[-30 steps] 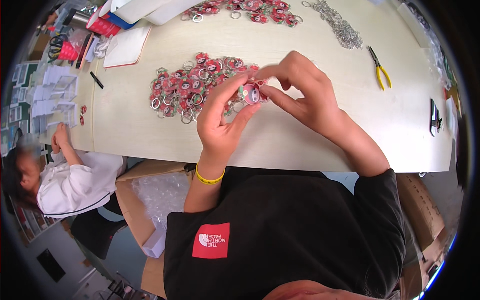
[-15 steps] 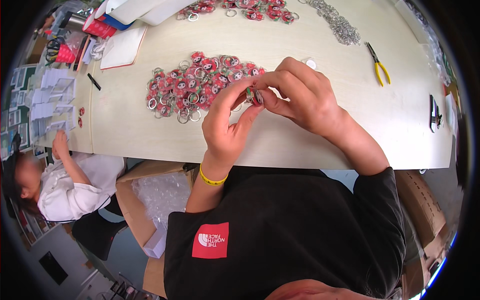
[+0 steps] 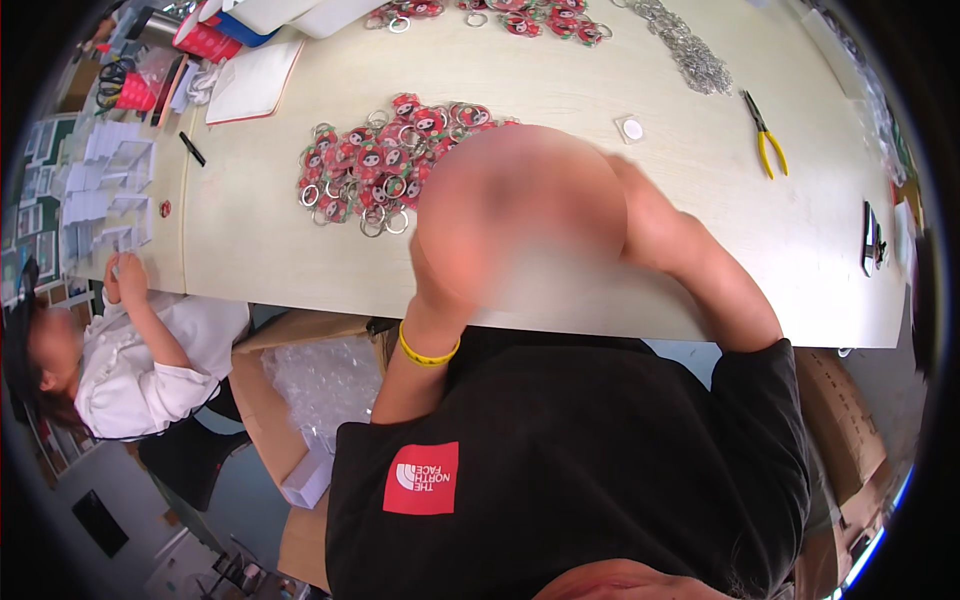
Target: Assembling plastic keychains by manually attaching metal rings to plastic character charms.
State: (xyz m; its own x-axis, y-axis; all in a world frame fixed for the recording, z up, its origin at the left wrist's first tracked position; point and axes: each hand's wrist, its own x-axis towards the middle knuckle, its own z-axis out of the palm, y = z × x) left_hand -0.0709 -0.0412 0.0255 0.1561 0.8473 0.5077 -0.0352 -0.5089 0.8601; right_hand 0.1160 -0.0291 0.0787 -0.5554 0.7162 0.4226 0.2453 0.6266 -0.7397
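Note:
My left hand [image 3: 455,245] and my right hand [image 3: 590,195] are close together above the near part of the table. A round blur covers the fingers of both, so whatever lies between them cannot be made out. Just beyond and left of my left hand spreads a pile of red cartoon-figure keychains [image 3: 370,160] with silver split rings. A yellow wristband [image 3: 428,358] circles my left wrist. To the far right of my right hand lie pliers [image 3: 764,140] with yellow handles.
More red keychains [image 3: 545,22] and a heap of silver chains [image 3: 690,55] lie at the back. A white disc [image 3: 630,128], notebook [image 3: 255,80] and black pen [image 3: 192,149] rest on the table. A cardboard box [image 3: 270,420] stands below. At left, a co-worker's hands [image 3: 125,275] are raised.
Half a second ago my fingers were clear, both hands pinching a small red keychain; now they are blurred. The view has shifted slightly. At left, one of two small red pieces is gone from sight.

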